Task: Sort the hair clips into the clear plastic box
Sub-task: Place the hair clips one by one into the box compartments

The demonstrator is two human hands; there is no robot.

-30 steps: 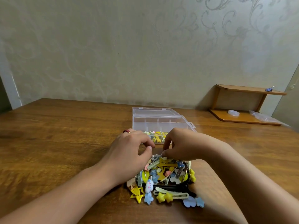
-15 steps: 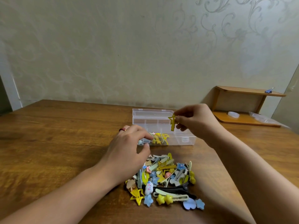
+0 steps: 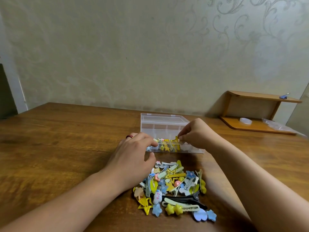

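A clear plastic box (image 3: 194, 149) with its lid (image 3: 163, 118) raised stands on the wooden table (image 3: 58, 148); several yellow clips lie in its front compartments. My right hand (image 3: 196, 133) pinches a yellow hair clip (image 3: 176, 139) over the box's front compartments. My left hand (image 3: 133, 154) rests with curled fingers at the box's left front corner, and what its fingertips touch is hidden. A pile of hair clips (image 3: 173, 186) in yellow, blue, green and black lies in front of the box between my forearms.
A small wooden shelf (image 3: 260, 114) stands at the back right with a white round object (image 3: 245, 120), a plastic bag (image 3: 277, 126) and a blue clip (image 3: 284, 96) on top. A wall runs behind the table.
My right hand picked a yellow clip from the pile, lifted it above the box, then lowered it to the front compartments. My left hand stayed by the box's left corner.
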